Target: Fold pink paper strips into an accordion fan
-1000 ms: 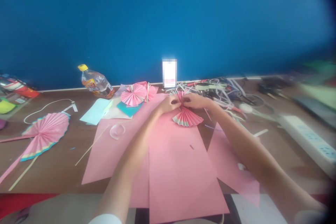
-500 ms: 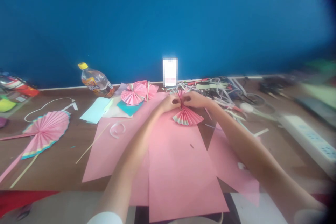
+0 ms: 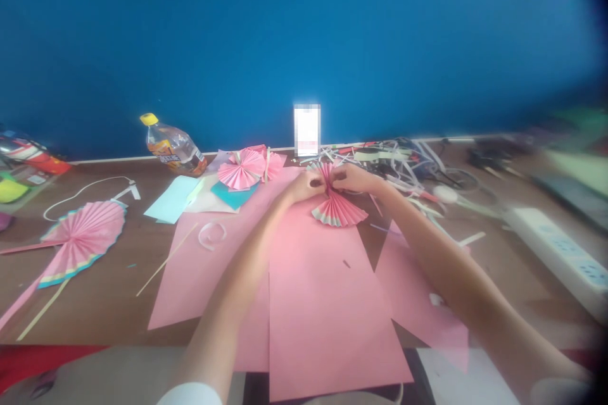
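Observation:
A pleated pink paper fan (image 3: 338, 211) with a pale rim is pinched at its narrow middle, its folds flaring out above and below. My left hand (image 3: 308, 186) grips that middle from the left, fingers curled. From the right, my right hand (image 3: 352, 178) closes its fingertips on the same spot. Both hands are over the far end of a large pink paper sheet (image 3: 327, 304). Another pleated fan (image 3: 240, 169) lies behind my left hand, and a bigger pink fan (image 3: 90, 234) with a yellow and blue rim rests at the left.
A tilted bottle (image 3: 173, 147) with a yellow cap and a lit screen (image 3: 307, 131) stand by the blue wall. Paper strips and cables (image 3: 403, 161) are heaped at the back right. A white power strip (image 3: 560, 253) lies at the right; light blue paper (image 3: 171, 198) lies left.

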Demonstrator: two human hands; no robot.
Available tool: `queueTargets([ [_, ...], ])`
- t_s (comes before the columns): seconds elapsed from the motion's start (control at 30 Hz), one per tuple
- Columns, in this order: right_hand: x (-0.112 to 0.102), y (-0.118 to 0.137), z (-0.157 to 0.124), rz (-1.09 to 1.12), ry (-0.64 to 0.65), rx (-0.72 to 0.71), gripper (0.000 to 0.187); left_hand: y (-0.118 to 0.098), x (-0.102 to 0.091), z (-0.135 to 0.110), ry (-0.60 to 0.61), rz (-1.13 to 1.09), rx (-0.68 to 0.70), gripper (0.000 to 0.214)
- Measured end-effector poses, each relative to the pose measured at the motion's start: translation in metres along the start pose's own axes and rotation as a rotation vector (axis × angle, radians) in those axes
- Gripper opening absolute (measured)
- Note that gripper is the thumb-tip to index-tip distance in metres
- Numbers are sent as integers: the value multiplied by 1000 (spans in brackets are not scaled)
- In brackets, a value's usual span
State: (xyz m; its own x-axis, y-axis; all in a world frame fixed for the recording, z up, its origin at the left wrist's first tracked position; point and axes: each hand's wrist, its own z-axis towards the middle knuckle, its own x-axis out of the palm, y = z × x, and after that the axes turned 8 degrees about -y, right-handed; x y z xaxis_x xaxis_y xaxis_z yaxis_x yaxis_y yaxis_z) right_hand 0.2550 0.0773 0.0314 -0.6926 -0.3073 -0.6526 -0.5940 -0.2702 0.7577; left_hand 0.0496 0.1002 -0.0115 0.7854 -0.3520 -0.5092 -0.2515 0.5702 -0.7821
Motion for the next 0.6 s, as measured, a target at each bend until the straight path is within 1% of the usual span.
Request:
queueTargets([
  [0.13,0,2,0,45,11,21,14,-5,-2,-2,-1,-79,-58,4],
  [0.27,-1,6,-2,34,18,25,15,-7,-3,-4,32,-196,-90,22],
  [0.33,-2,8,-3,29,21,25,15,-6,-2,-4,47,-222,-101,27],
  [0.47,-3,9,-4,24,28,20,14,-2,-1,-3,37,-202,-121,23],
  [0.6,-2,6,-3,-13,26,26,17,3,0,-2,24,-178,-99,17],
])
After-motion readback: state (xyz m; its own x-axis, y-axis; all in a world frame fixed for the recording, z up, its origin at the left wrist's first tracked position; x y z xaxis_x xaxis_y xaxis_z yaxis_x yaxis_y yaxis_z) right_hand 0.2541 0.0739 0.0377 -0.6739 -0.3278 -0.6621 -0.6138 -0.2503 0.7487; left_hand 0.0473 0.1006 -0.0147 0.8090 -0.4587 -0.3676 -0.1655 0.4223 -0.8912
